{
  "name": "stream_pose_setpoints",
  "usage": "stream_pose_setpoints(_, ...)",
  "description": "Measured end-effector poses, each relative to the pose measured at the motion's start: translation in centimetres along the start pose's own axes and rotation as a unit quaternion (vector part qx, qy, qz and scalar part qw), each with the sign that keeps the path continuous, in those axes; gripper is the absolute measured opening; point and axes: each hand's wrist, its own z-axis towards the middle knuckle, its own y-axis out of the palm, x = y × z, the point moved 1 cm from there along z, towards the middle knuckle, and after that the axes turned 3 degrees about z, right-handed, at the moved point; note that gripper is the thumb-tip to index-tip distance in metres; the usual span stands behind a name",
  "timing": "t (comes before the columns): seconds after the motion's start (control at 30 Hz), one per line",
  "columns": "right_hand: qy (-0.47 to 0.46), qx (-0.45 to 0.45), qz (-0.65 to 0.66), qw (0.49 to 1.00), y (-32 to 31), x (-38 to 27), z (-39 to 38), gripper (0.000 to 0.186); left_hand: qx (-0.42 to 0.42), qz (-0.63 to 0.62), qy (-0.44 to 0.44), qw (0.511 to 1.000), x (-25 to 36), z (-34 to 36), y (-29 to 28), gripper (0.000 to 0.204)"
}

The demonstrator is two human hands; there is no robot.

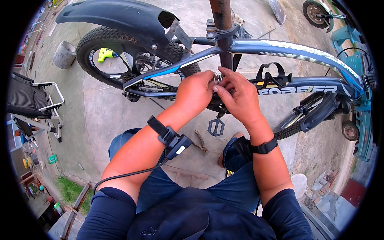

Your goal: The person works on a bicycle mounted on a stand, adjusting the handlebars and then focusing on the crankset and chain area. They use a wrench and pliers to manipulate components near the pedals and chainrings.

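Note:
A dark blue and white bicycle frame (pixel 288 47) lies across the view in front of me. My left hand (pixel 196 88) is closed in a pinch beside the lower end of the seat tube (pixel 227 60). A small shiny metal piece (pixel 216 77) shows between the two hands, too small to identify. Close against it, my right hand (pixel 238 94) has its fingers curled and thumb pressed in toward the left fingertips. Both hands hide much of the crank area. A black pedal (pixel 216 127) hangs below them, and a black bottle cage (pixel 274 78) sits right of my right hand.
At left are the rear wheel (pixel 86 60), a black mudguard (pixel 108 18) and a yellow-green tool (pixel 106 54) on the concrete. A folding chair (pixel 28 96) stands far left, a stick (pixel 201 142) lies below the pedal, and a teal vehicle (pixel 364 124) is far right.

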Motion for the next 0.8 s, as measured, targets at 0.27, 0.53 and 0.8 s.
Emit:
stream_pose_setpoints(0.27,0.011,-0.035,0.014,0.999,-0.1,0.2,0.7,0.034,-0.028,-0.027,0.015,0.999,0.2,0.0,-0.4,0.017)
stream_pose_setpoints(0.53,0.056,-0.006,-0.005,0.998,0.5,0.5,0.9,0.034,-0.005,-0.017,0.033,0.999,0.0,-0.8,-0.1,0.021)
stream_pose_setpoints(0.8,0.069,0.011,-0.008,0.998,0.6,0.7,0.8,0.038,-0.019,-0.070,0.003,0.997,0.0,-1.2,-0.2,0.020)
